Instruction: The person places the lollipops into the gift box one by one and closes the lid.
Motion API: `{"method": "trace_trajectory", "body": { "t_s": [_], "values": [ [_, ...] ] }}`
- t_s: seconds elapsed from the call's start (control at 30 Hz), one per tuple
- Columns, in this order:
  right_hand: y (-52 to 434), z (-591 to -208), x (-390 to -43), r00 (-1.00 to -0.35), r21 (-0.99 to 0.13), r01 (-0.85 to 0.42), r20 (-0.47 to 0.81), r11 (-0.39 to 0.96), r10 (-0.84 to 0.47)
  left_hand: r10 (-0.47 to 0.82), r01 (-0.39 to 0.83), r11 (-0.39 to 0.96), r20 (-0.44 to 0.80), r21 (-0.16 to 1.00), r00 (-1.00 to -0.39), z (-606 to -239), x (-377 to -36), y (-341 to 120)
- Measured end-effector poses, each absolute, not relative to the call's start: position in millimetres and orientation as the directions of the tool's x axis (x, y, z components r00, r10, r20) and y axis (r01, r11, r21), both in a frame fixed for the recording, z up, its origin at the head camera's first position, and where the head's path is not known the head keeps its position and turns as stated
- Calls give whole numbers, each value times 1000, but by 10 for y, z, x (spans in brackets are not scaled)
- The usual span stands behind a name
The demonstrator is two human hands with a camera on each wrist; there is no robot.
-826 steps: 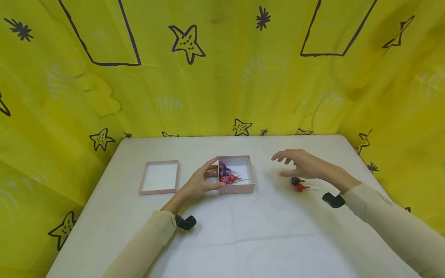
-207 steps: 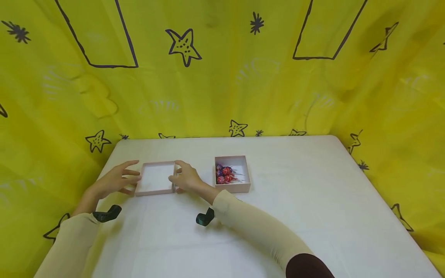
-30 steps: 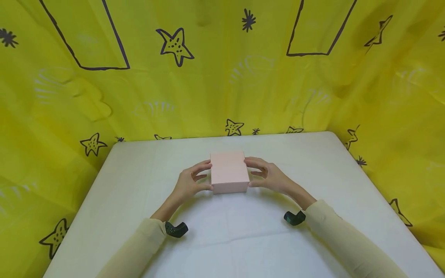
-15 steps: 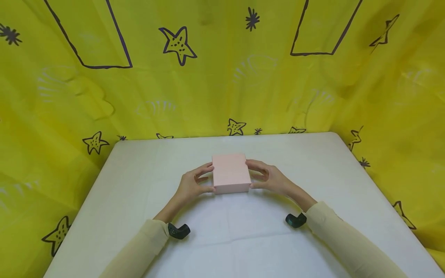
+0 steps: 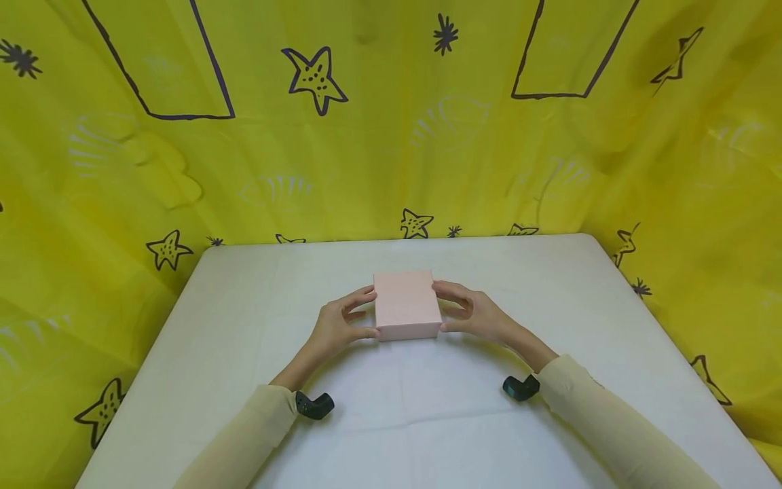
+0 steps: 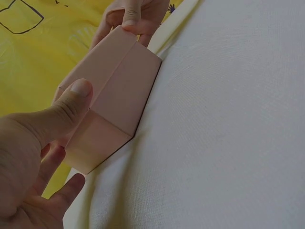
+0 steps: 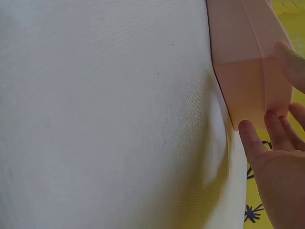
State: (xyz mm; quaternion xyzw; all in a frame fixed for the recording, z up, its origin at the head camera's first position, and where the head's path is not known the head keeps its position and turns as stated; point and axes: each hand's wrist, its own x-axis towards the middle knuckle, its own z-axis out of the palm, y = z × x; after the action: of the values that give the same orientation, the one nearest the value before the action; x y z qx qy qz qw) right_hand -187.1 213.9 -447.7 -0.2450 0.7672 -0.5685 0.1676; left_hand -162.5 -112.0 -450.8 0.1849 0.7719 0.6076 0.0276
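Behind white table [image 5: 244, 305]: yellow star-print curtain [image 5: 366, 156].

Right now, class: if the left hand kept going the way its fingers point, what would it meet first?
The left hand points right at the closed pink box; its fingertips already touch the box's left side, so it meets that at once.

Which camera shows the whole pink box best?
The head view: the whole closed pink box sits on the white table with the left hand and right hand at its sides. The left wrist view shows it close and tilted, thumb on its near corner. The right wrist view shows only one corner.
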Motion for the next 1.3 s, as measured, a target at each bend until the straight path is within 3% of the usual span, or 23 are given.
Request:
{"method": "trace_trajectory", "body": {
  "t_s": [0.2,0.87,1.3],
  "values": [
    [2132,-4487,-1896,-819,-953,-191,22,236,-573,319,254,185,186,949,-929,-4673,-1719,-1160],
    [2123,-4481,-1936,-805,-950,-217,44,225,-591,335,299,178,228,938,-914,-4694,-1748,-1210],
    [2161,-4366,-1913,-804,-885,-299,33,356,-594,377,296,283,179,912,-909,-4588,-1698,-1229]
  ]
}}
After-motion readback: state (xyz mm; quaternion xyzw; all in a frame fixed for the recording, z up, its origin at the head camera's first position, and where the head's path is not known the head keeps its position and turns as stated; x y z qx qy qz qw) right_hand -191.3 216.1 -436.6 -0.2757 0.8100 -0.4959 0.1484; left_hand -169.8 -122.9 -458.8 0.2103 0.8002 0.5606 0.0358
